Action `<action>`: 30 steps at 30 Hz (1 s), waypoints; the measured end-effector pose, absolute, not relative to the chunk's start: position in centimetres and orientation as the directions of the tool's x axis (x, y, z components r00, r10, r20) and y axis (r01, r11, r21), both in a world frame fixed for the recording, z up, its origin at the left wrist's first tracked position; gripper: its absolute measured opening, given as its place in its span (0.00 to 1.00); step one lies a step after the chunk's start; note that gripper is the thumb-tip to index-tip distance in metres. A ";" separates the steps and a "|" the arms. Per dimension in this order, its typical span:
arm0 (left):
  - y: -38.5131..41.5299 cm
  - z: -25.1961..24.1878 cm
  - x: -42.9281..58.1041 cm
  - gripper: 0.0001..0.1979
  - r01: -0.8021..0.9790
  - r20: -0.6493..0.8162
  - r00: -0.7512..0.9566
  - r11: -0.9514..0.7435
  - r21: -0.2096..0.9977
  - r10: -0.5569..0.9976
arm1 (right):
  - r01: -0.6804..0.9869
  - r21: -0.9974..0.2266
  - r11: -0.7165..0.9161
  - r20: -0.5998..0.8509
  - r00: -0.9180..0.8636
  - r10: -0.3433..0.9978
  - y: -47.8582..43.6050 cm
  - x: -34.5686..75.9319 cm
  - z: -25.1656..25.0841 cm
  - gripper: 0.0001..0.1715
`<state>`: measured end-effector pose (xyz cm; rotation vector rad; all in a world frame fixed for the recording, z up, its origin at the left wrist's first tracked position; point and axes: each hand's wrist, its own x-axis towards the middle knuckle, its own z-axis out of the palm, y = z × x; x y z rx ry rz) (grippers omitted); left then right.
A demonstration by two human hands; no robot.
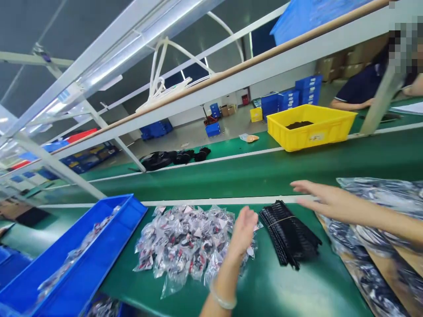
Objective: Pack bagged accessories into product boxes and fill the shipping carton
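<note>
My left hand (243, 230) is over the right side of a pile of small clear plastic bags (188, 240) with red, white and dark parts inside. Its fingers look loosely extended, and I see nothing gripped in them. A pale bangle (223, 299) circles that wrist. To the right, my right hand (322, 200) hovers with thumb and fingers apart, holding nothing. Between the two hands lies a bundle of black ribbed strips (287, 233), tied by a thin band, on the green tabletop (261, 290).
A long blue bin (109, 246) with more small bags stands left. Bagged cables (373, 237) lie on cardboard at right. Behind are a yellow bin (310, 125) holding dark pieces and black coils (161, 159). A shelf rail (231, 81) crosses above; a person's arm (352, 105) rests beyond.
</note>
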<state>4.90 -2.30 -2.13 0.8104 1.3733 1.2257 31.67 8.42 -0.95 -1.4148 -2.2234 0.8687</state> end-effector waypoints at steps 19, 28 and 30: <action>-0.4 -12.5 10.0 0.42 -0.604 -0.334 0.201 0.385 0.698 0.921 | 0.352 -0.924 0.147 -0.135 -0.662 0.737 2.3 27.8 -7.3 0.34; -3.4 -11.1 10.4 0.40 -0.695 -0.213 0.364 0.417 0.586 0.907 | 0.539 -0.640 0.547 0.064 -0.672 0.738 2.1 27.5 -2.9 0.17; -4.0 -11.7 10.2 0.45 -0.640 -0.216 0.455 0.486 0.595 0.864 | 0.501 -0.675 0.542 0.069 -0.689 0.722 2.9 27.7 -2.3 0.19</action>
